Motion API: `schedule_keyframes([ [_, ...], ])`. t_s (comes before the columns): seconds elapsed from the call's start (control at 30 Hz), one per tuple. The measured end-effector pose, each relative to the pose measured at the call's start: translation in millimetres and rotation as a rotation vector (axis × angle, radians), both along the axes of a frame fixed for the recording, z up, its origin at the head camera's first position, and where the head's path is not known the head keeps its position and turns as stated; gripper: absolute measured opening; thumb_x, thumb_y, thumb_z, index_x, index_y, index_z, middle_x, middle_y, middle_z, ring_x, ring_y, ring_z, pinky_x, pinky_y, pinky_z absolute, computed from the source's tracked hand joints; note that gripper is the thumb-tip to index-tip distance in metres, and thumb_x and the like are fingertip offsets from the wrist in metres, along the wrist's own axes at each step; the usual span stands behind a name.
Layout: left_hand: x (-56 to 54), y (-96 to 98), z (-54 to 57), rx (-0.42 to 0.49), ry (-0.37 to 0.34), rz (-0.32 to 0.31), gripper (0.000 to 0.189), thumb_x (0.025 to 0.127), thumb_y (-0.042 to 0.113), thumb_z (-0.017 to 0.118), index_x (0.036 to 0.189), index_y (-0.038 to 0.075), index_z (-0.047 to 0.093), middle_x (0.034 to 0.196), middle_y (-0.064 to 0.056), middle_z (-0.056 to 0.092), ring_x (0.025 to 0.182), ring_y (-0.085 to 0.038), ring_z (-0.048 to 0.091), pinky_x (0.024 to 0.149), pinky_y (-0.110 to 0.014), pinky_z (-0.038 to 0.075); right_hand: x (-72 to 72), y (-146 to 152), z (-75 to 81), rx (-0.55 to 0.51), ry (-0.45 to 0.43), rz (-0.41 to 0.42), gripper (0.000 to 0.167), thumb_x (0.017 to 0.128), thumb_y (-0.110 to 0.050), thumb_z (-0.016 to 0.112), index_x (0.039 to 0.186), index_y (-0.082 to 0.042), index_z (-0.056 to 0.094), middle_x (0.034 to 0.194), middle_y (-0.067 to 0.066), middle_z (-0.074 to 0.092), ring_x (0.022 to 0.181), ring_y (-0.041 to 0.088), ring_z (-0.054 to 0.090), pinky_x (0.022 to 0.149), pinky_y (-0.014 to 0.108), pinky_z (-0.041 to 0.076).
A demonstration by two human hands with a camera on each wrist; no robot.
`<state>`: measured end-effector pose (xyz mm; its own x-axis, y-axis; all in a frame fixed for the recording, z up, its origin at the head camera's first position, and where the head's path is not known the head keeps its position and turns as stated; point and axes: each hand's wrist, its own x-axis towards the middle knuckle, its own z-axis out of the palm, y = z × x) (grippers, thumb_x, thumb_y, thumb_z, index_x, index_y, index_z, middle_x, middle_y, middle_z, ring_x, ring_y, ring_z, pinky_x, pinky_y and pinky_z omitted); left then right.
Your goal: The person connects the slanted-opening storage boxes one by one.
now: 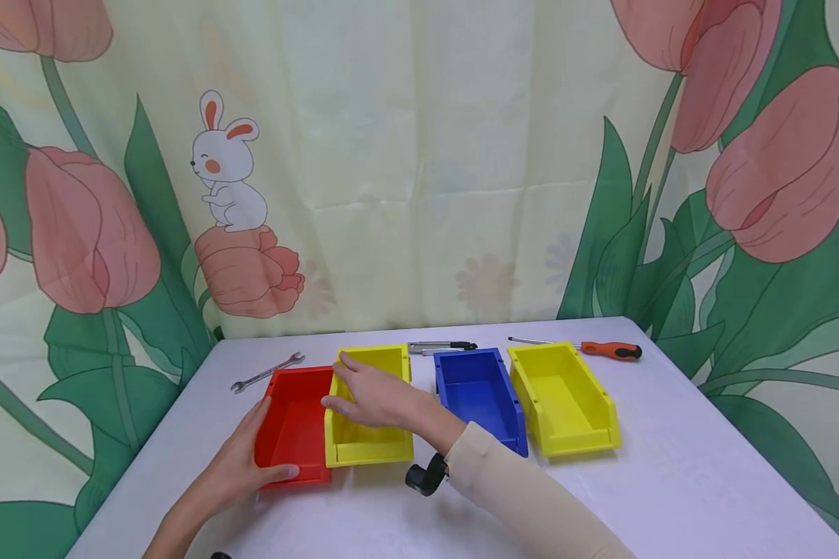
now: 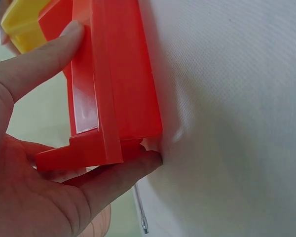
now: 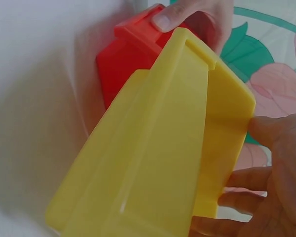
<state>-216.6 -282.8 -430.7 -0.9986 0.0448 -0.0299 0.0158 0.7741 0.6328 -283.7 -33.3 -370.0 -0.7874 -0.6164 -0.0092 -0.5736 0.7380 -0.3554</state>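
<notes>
On the left of the table, my left hand (image 1: 234, 466) grips the red bin (image 1: 297, 427), thumb on its front lip and fingers along its left side. In the left wrist view, a fingertip reaches under the red bin's (image 2: 133, 74) end. Beside it stands a yellow bin (image 1: 370, 453), overlapping the red one's right side in the head view. My right hand (image 1: 374, 392) reaches across this yellow bin and holds it by the left rim. In the right wrist view, the thumb touches the yellow bin's (image 3: 158, 148) edge, and the other fingers are partly hidden behind its wall.
A blue bin (image 1: 478, 388) and another yellow bin (image 1: 566, 396) stand to the right. A wrench (image 1: 268, 373) lies behind the red bin, pens (image 1: 443, 346) behind the blue one, and an orange-handled screwdriver (image 1: 608, 350) at the back right. A curtain hangs behind the table.
</notes>
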Motion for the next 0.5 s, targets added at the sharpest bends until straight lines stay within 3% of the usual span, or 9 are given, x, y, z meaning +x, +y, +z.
schedule_keyframes([
  [0.5,2.4,-0.2,-0.4,0.008,0.004,-0.009,0.137,0.066,0.036,0.1,0.169,0.006,0.015,0.163,-0.026,0.033,0.141,-0.049,0.045,0.089,-0.05,0.067,0.3,-1.7,-5.4,0.021,0.011,-0.014,0.073,0.105,-0.056,0.056,0.166,-0.018,0.038,0.176,0.002,0.031,0.158,0.022,0.042,0.12,0.037,0.05],
])
